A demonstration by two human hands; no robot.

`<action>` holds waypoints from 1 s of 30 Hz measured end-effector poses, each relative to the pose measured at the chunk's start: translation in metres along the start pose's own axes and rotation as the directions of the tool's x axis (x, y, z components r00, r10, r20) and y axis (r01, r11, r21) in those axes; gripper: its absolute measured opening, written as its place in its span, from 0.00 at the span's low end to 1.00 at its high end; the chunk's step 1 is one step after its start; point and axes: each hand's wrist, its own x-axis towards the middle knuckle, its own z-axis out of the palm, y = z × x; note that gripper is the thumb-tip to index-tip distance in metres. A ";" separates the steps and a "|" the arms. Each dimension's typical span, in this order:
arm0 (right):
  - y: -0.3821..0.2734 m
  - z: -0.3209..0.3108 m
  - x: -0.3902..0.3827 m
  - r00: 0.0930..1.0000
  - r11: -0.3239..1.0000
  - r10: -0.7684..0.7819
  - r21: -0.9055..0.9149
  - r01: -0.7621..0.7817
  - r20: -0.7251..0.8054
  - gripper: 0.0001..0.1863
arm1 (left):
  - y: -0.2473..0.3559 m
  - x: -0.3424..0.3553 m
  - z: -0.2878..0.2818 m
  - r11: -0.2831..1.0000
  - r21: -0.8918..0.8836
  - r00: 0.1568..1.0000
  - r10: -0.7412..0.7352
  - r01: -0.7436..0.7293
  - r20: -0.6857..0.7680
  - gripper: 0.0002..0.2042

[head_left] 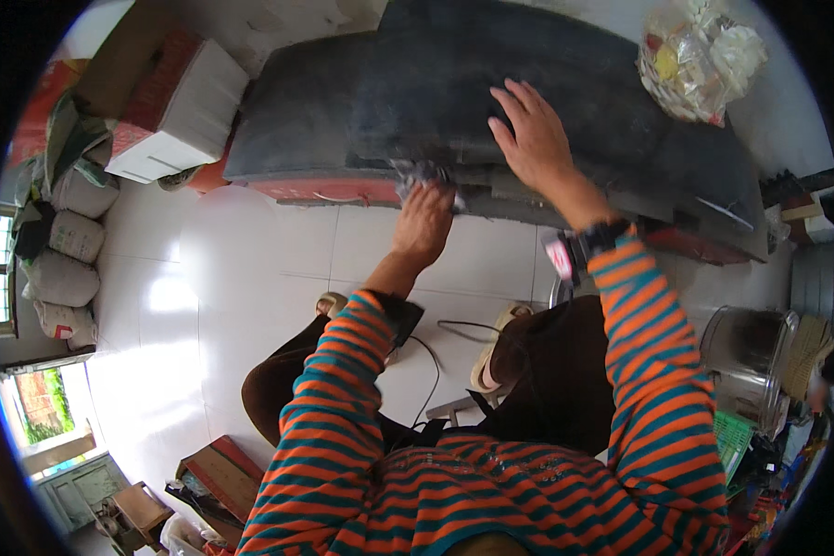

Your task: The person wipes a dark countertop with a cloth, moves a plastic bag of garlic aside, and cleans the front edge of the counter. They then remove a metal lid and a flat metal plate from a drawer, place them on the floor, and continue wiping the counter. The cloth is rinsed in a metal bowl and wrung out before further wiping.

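Head view: one left hand [423, 224], fingers curled down and closed over a crumpled grey patterned cloth [423, 172], at the front edge of a dark-topped counter [310, 116] with red front panels [347, 192]; one right hand [536, 144], fingers outstretched and slightly parted, nothing held, over the same top to the right of the cloth, contact with the surface impossible to tell. Also listed: wicker basket [662, 85] of clear plastic bags [709, 56] at the counter's far right, red-and-white box [190, 116] beside its left end, pale stuffed sacks [69, 241] along the left wall, glossy tiled floor [241, 269] below.
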 end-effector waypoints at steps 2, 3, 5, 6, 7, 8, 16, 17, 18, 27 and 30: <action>-0.016 -0.028 -0.025 0.993 0.994 -0.042 0.097 0.053 -0.113 0.25 | -0.021 -0.023 -0.010 0.993 -0.027 0.988 -0.112 0.115 0.108 0.18; -0.025 -0.041 -0.037 0.992 0.988 -0.021 0.148 0.040 -0.127 0.26 | -0.039 -0.034 -0.020 0.965 -0.007 0.954 -0.257 0.261 0.153 0.17; -0.046 -0.058 -0.063 0.992 0.971 0.038 0.237 -0.008 -0.120 0.27 | -0.088 -0.047 -0.049 0.725 -0.336 0.778 -0.627 0.601 0.039 0.15; -0.055 -0.060 -0.076 0.991 0.960 0.073 0.279 -0.039 -0.113 0.28 | -0.112 -0.052 -0.067 0.504 -0.643 0.597 -0.797 0.577 -0.090 0.15; -0.065 -0.057 -0.087 0.993 0.950 0.091 0.307 -0.063 -0.078 0.28 | -0.130 -0.049 -0.077 0.364 -0.803 0.434 -0.889 0.472 -0.148 0.15; -0.074 -0.049 -0.094 0.993 0.940 0.103 0.331 -0.080 -0.050 0.28 | -0.146 -0.045 -0.087 0.373 -0.869 0.397 -0.888 0.325 -0.233 0.15; -0.098 0.018 -0.114 0.854 0.863 -0.267 0.506 0.005 0.446 0.24 | -0.194 -0.033 -0.012 0.810 0.381 0.868 -0.285 0.445 -0.407 0.27; -0.103 0.019 -0.118 0.726 0.899 -0.318 0.437 0.027 0.609 0.24 | -0.220 -0.039 -0.017 0.873 0.151 0.805 -0.343 0.463 -0.484 0.26; -0.106 0.019 -0.121 0.703 0.894 -0.331 0.448 0.018 0.630 0.24 | -0.234 -0.050 -0.016 0.843 0.054 0.670 -0.384 0.535 -0.635 0.23; -0.100 0.032 -0.132 0.557 0.932 -0.275 0.360 -0.046 0.784 0.24 | -0.111 0.002 -0.003 -0.087 -0.991 0.479 -0.869 0.102 0.125 0.25; -0.083 0.041 -0.127 0.535 0.951 -0.241 0.306 -0.035 0.810 0.26 | -0.025 0.010 0.008 -0.255 -0.967 0.574 -0.794 -0.019 0.199 0.24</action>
